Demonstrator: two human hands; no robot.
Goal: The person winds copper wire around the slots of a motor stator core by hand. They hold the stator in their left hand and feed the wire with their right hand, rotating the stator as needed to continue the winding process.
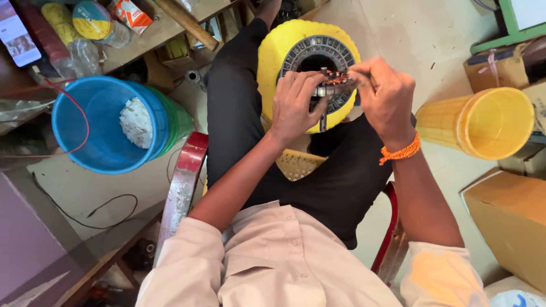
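Note:
My left hand (296, 105) grips a small round motor part with copper windings (336, 79) and a metal shaft hanging below it (322, 122). My right hand (387, 96), with an orange thread band on the wrist, pinches the same part from the right side. Both hands are above my lap, over a yellow round housing (273, 57) with a grey ringed metal core (296, 54) that rests against my knees. I sit on a red-framed chair (187, 170).
A blue bucket (96, 131) nested in a green one stands at the left, white material inside. A yellow bin (483, 122) lies on its side at the right. Cardboard boxes (512, 216) sit at the right. A cluttered workbench (148, 34) is at the upper left, wires on the floor.

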